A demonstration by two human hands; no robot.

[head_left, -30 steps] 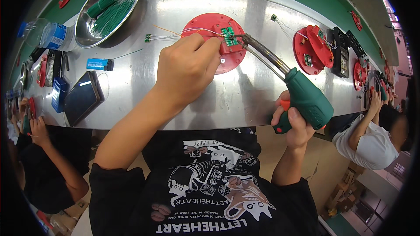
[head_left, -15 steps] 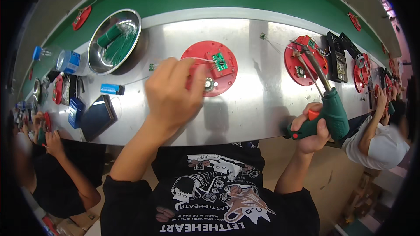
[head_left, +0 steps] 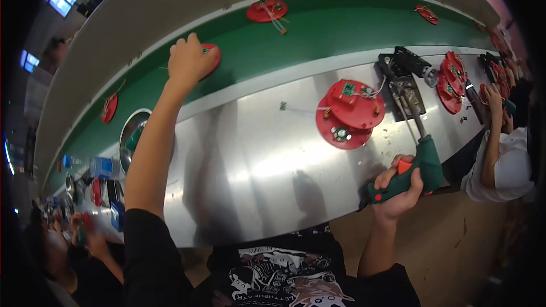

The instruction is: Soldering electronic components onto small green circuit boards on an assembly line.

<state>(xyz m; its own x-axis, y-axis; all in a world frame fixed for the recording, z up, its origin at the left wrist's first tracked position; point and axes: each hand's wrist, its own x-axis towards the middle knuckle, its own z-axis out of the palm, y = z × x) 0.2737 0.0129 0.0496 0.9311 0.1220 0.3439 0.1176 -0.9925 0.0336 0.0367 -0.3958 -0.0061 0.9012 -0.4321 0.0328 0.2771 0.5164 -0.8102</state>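
Observation:
My left hand [head_left: 192,59] is stretched out far left over the green belt, its fingers closed on the edge of a red disc [head_left: 214,61] bearing a small green circuit board. Part of that disc is hidden behind the hand. In my right hand [head_left: 398,193] is a green pistol-grip soldering gun [head_left: 426,165] with an orange-red trigger, its metal tip pointing up and away. The tip is over a black tray [head_left: 406,102] holding bits of metal. Left of the gun lie two overlapping red discs [head_left: 335,135] with circuit boards and white wires.
Another red disc [head_left: 267,11] with dangling wires rests on the green belt [head_left: 335,34]. A small green board [head_left: 283,106] lies on the metal bench [head_left: 244,176]. At the left stand a steel bowl [head_left: 124,148] and a plastic bottle [head_left: 101,167]. A black soldering stand [head_left: 418,65] is behind the tray. Co-workers sit on both sides.
My left hand has carried the red disc from the middle of the bench up to the green belt. The view has shifted; my right hand still holds the soldering gun.

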